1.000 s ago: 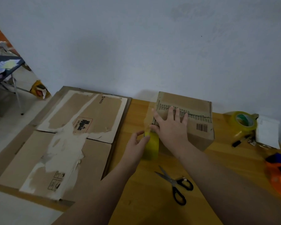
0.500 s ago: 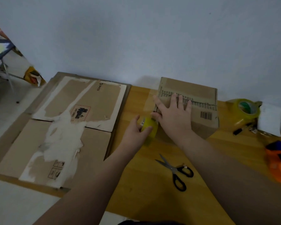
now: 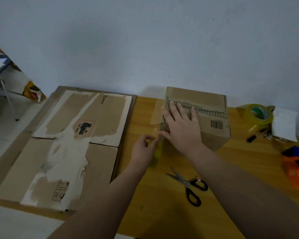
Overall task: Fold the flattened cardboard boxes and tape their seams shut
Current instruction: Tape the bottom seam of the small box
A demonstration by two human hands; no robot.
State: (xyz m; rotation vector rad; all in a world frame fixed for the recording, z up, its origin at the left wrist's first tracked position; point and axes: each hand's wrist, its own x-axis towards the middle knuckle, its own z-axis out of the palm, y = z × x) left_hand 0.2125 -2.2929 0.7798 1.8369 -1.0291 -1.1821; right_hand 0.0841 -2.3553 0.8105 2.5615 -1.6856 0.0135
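**Operator:** Which step was in hand?

**Manual:** Seam taping, by judgement. The folded box stood at the far side of the table, near the wall. Your right hand lay flat on its top, fingers straight, grasping nothing. Your left hand pinched the tape strip just beside the box's near left corner.

**Operator:** What did the next move call for?

**Manual:** Probably drawing the strip taut, laying it down the left face and pressing out creases. The scissors lay near you; the tape roll sat right of the box. The flattened boxes on the left awaited folding.
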